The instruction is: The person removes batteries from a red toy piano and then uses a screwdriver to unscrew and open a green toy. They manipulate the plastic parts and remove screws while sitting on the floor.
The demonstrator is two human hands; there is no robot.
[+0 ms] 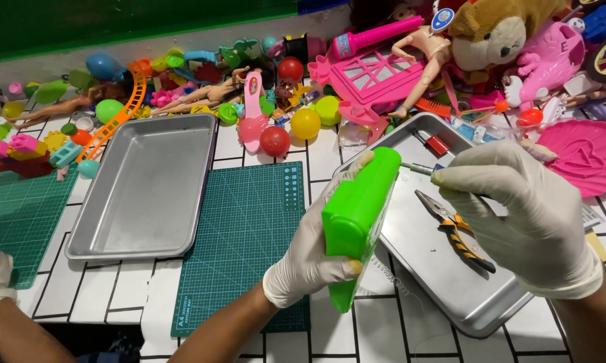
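- Tabletop (397, 329): white tiles, with a green cutting mat (249, 228) and two metal trays.
- Right tray (424, 249): holds pliers (454, 228).
- Green toy (360, 208): held above the right tray's edge.
- Left hand (309, 252): gloved, wrapped around the toy.
- Right hand (524, 208): gloved, fingers closed on a thin screwdriver (420, 169) at the toy's top.

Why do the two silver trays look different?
The left tray has nothing in it, but the right tray holds pliers and a small red thing. The left tray lies straight along the green mat, while the right tray sits turned at an angle. The left tray shows whole; the right tray is partly hidden by the gloved hands and the green toy. Both are shiny metal with raised rims.
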